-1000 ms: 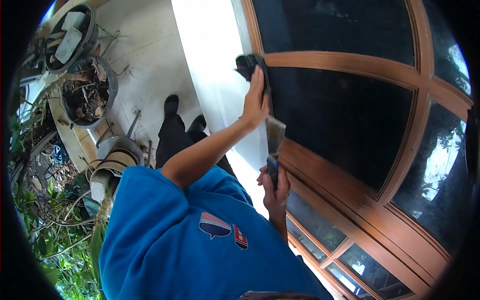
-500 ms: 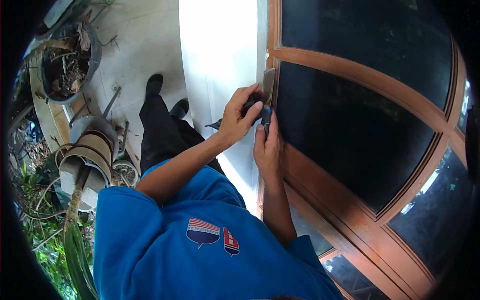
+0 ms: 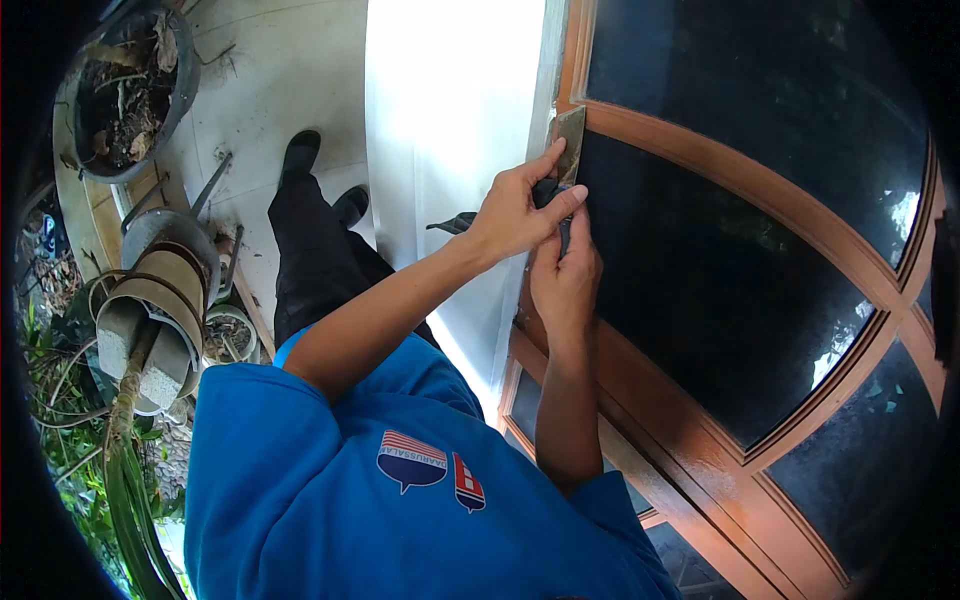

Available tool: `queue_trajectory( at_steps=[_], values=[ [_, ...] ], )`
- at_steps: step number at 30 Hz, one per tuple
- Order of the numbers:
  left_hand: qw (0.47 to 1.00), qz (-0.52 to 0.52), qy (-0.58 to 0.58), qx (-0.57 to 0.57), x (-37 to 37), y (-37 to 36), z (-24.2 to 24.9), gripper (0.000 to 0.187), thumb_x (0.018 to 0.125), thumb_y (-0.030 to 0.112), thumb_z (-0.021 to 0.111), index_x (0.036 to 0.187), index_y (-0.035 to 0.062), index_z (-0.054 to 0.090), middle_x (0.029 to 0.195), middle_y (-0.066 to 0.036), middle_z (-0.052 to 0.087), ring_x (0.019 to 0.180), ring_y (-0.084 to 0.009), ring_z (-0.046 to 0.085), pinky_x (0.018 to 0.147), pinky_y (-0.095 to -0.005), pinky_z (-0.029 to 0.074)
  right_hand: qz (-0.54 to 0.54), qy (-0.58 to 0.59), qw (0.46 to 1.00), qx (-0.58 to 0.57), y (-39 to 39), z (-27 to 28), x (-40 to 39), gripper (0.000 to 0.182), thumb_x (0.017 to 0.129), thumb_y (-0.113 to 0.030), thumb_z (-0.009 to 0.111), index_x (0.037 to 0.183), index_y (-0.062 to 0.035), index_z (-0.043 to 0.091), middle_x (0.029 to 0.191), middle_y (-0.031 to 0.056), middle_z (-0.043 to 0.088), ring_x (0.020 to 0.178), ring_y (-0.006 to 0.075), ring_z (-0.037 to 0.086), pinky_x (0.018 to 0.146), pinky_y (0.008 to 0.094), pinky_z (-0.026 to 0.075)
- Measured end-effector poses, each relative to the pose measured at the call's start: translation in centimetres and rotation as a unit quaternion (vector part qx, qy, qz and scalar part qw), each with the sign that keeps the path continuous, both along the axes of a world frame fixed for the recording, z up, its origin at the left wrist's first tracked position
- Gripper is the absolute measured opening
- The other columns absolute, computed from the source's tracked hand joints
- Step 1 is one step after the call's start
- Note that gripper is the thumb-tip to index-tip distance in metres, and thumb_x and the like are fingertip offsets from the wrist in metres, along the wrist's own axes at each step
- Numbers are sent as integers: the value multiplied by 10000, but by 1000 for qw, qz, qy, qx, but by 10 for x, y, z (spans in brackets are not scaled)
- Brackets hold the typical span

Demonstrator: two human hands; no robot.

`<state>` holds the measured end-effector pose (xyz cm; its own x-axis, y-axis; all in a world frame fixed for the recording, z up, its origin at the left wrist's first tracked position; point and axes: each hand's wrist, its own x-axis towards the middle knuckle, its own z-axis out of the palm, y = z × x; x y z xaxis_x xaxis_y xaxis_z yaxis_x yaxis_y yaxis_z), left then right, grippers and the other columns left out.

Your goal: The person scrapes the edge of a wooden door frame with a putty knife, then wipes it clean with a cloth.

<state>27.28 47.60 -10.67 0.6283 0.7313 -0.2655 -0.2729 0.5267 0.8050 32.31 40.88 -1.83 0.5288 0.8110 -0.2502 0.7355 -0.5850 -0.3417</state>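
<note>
Right hand (image 3: 566,285) is wrapped snugly around the scraper (image 3: 571,137) by its dark handle, blade along the wooden frame (image 3: 577,60) edge nearest the white panel (image 3: 450,120) — prob held low so the flat part stays free. Left hand (image 3: 510,215) is pinched narrow beside the blade's base w/ some dark cloth-like wad (image 3: 455,223), prob to steady things, IMO. Fingers cover most of the handle + wad, so idk what the wad is exactly. Can't tell if the blade tip's touching wood either — and the glass door gets cut off by the dark lens rim, FWIW.
</note>
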Motion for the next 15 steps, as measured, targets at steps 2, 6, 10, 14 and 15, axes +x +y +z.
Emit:
queue_trajectory(
  at_steps=[2,6,10,14,15],
  values=[
    [997,-20,-22,-76,-1,4,9,674,915,312,672,1416,-57,413,951,-37,591,831,-85,543,780,-226,451,38,-29,999,-8,7,10,4,497,922,-106,518,1361,101,412,1207,327,571,1091,446,604,922,461,494],
    [987,30,-34,-151,9,7,16,627,946,287,635,1409,-72,413,937,-1,581,823,-62,529,739,-214,447,-4,20,998,-54,29,42,0,463,914,-115,530,1325,92,473,1169,317,597,1070,402,635,902,433,508],
    [989,77,-57,-110,15,1,-3,515,940,183,601,1381,-43,463,977,-50,575,830,-116,551,731,-250,456,-30,6,998,-55,50,65,-2,392,895,-110,557,1226,100,562,1028,284,664,933,350,696,798,381,553],
    [985,101,88,106,7,0,5,487,897,80,564,1370,2,478,1082,-143,540,814,-231,588,735,-316,478,-11,-32,994,-102,74,81,-5,330,879,-101,576,1135,101,624,895,254,697,812,309,726,715,344,574],
    [982,98,111,119,5,2,10,495,884,58,556,1370,13,478,1115,-166,525,805,-263,596,734,-336,484,-4,-38,993,-116,80,82,-5,321,877,-98,578,1125,98,631,886,254,697,806,305,727,707,340,576]
  ],
)
